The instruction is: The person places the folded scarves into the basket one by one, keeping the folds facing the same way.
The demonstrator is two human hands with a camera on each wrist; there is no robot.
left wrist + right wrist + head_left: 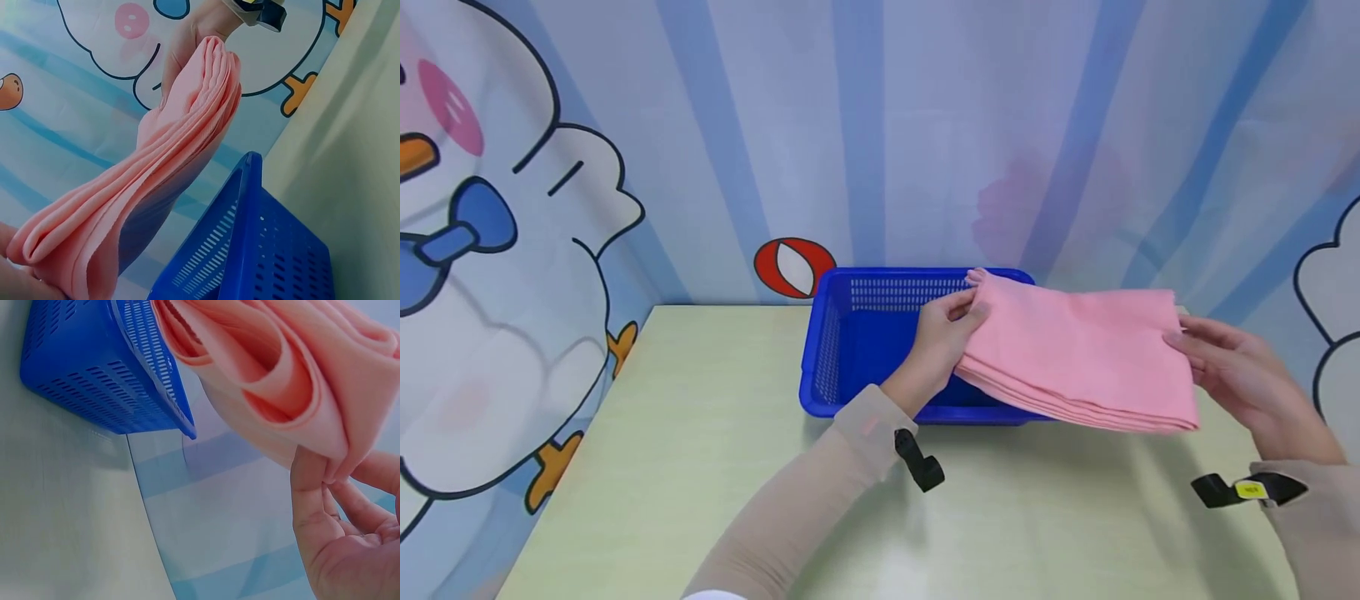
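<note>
A folded pink cloth point(1078, 350), several layers thick, is held up in the air between both hands. My left hand point(942, 342) pinches its left end, thumb on top, above the blue plastic basket point(814, 358). At the other end, my right hand point(1247, 371) pinches the right edge between thumb and fingers. In the left wrist view, the cloth point(150, 156) shows its stacked folds, beside the basket point(250, 225). The right wrist view has the right hand's fingers point(309, 494) at a corner of the cloth point(369, 394). The cloth covers the basket's right part.
The basket stands at the back of a pale table point(700, 433), close to a blue striped curtain point(917, 125) with cartoon figures. Its visible inside shows only a blue bottom. Black wrist camera mounts point(919, 462) sit on both sleeves.
</note>
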